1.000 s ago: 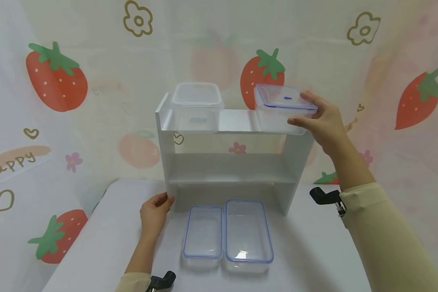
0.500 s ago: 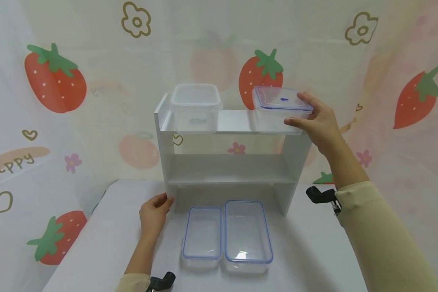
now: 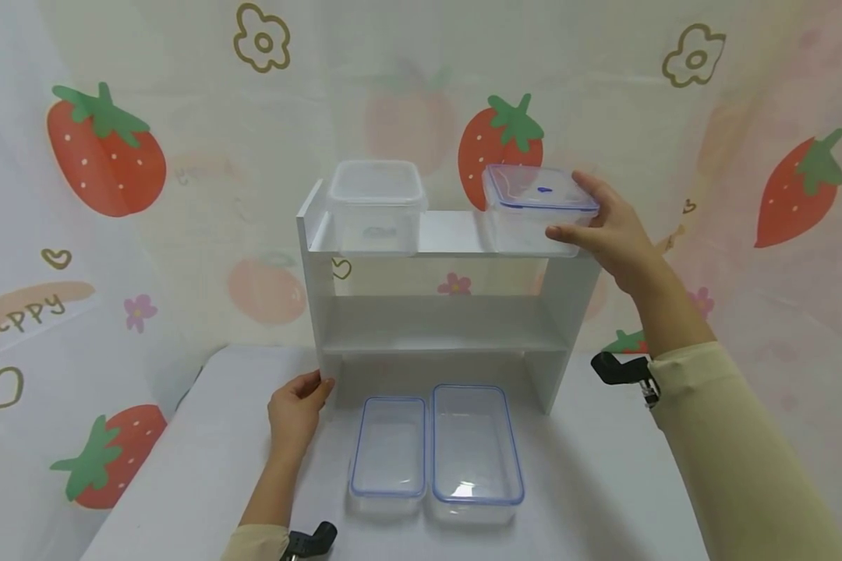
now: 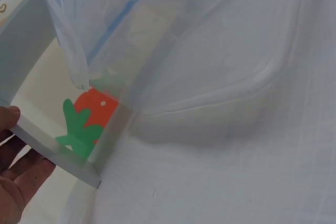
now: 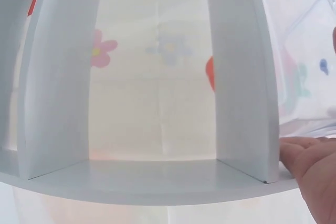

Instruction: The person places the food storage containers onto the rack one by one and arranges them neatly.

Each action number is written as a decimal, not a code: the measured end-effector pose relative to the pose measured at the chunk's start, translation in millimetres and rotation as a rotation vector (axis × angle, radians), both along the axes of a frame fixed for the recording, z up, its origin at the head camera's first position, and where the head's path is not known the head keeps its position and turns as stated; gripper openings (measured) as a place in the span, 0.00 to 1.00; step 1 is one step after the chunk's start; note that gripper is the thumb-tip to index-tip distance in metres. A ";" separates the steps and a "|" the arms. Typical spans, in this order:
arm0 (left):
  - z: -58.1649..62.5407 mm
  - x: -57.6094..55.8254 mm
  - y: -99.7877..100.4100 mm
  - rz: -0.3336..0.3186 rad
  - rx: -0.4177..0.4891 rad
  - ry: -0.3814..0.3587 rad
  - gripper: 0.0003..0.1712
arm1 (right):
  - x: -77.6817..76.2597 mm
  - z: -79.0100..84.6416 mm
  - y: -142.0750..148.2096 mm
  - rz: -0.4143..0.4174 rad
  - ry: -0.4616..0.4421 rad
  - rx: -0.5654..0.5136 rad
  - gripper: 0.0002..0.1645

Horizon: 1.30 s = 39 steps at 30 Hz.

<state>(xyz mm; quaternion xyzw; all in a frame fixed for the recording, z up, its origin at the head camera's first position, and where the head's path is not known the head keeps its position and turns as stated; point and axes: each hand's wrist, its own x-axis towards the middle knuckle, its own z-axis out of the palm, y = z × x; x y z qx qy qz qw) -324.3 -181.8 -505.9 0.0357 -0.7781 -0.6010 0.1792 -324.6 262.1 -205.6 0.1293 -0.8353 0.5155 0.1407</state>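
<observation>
Four clear containers are in front of you, two up on the white shelf unit (image 3: pixel 445 323) and two down on the counter (image 3: pixel 175 444). Your right hand (image 3: pixel 619 240) is at the blue-lidded container (image 3: pixel 533 226) at the right end of the top board; your fingers pinch its right front corner, the thumb against the front wall and the other fingers at the lid's right edge. Well apart from it, at the left end of the same board, you have the white-lidded container (image 3: pixel 377 210), upright.

Your left hand (image 3: pixel 296 409) is low down, its fingers pinching the front edge of the unit's left side panel (image 4: pixel 58 153); your left wrist view shows the thumb on one face and the fingers on the other. Near that hand, at the foot of the unit, you have the small blue-rimmed container (image 3: pixel 389 448) and, just to its right, the large blue-rimmed container (image 3: pixel 477 444). Behind everything, you face a strawberry-print cloth (image 3: pixel 203 156).
</observation>
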 end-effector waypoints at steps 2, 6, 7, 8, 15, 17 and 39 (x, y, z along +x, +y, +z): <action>-0.1 -0.2 -0.1 0.003 0.000 0.001 0.21 | 1.7 0.9 -0.6 -0.001 0.003 0.011 0.62; 0.2 0.0 -0.1 -0.003 0.002 -0.007 0.22 | 7.5 -0.1 -1.6 0.012 0.000 0.002 0.64; 0.2 0.2 -0.1 -0.004 0.005 -0.009 0.22 | 9.3 -0.7 -2.0 0.014 -0.001 -0.004 0.64; 0.3 0.2 -0.3 -0.005 0.004 -0.010 0.22 | 10.9 -1.5 -2.3 0.016 -0.003 -0.010 0.65; 1.2 2.3 -0.8 -0.007 0.005 -0.015 0.22 | 27.3 -6.5 -5.4 -0.095 0.045 0.047 0.63; 1.2 2.8 -0.7 -0.007 0.002 -0.017 0.22 | 32.8 -7.9 -7.1 -0.132 0.068 0.068 0.61; 1.9 1.4 -0.3 0.016 -0.007 -0.014 0.20 | 81.0 -41.7 -11.0 -0.171 0.321 -0.041 0.47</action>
